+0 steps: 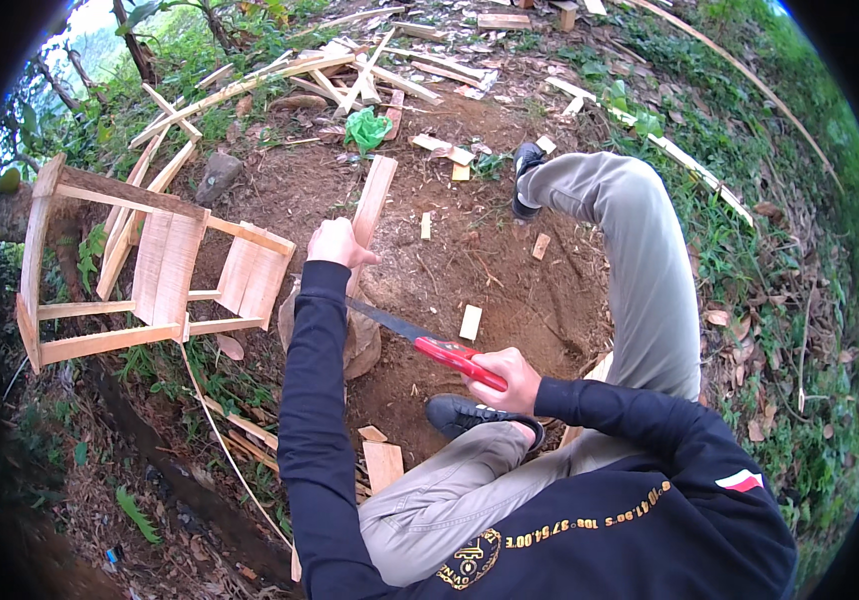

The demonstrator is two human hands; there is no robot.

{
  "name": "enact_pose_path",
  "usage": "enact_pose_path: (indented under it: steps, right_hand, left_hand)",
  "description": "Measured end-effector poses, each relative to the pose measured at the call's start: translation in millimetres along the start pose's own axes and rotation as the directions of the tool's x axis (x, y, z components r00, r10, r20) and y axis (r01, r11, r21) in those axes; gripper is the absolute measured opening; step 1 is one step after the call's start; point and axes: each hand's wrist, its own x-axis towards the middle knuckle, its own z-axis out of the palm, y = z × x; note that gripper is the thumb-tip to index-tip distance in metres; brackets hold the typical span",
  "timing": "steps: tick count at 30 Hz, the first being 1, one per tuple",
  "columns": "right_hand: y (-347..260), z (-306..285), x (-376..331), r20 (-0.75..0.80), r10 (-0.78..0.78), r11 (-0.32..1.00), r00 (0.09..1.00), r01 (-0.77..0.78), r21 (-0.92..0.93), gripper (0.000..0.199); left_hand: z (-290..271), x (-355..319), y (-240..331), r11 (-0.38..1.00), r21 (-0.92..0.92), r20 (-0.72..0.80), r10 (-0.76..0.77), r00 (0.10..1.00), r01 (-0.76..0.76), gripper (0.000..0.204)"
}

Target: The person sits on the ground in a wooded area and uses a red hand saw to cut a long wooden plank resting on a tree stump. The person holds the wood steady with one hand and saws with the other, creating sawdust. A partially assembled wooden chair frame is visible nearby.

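My right hand (pixel 510 382) is wrapped round the red handle of a hand saw (pixel 446 355). The saw's dark blade slants up and left, its far end beside a round tan block, seemingly a stump (pixel 361 345). Above it, my left hand (pixel 338 243) is closed on a flat wooden board (pixel 376 190), which points away from me. My left sleeve covers part of the block, and the board's near end is hidden behind that hand and arm. Whether the blade touches the board I cannot tell.
A wooden frame with slats (pixel 165 260) stands at the left. Loose sticks and planks (pixel 350 75) are heaped at the back, near a green plastic bag (pixel 368 128). Small offcuts (pixel 471 322) lie on the brown dirt. Grass and a long strip (pixel 695 170) border the right.
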Motion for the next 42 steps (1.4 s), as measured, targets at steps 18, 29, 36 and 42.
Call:
enact_pose_path:
  steps: [18,29,36,42]
  right_hand:
    - [0.5,-2.2,-0.5,-0.026,0.006,1.0,1.0,-0.005,0.023,0.011]
    - [2.6,-5.3,-4.6,-0.004,-0.009,1.0,1.0,0.009,0.002,0.011]
    - [7.4,4.7,5.8,-0.009,-0.021,0.999,1.0,0.021,-0.027,0.013]
    - [4.8,-16.6,-24.6,0.026,-0.023,0.995,0.999,0.025,-0.095,0.014]
  left_hand:
    - [7.0,-12.6,4.6,0.996,0.089,-0.033,-0.007,0.999,0.01,0.06]
    - [15.7,-11.5,-4.4,0.998,0.055,-0.051,0.041,0.998,-0.038,0.06]
    - [18.5,-10.7,-6.4,0.998,0.021,-0.065,0.052,0.997,-0.051,0.056]
    - [19.3,-11.7,-4.7,1.0,0.004,-0.027,0.029,0.999,-0.029,0.057]
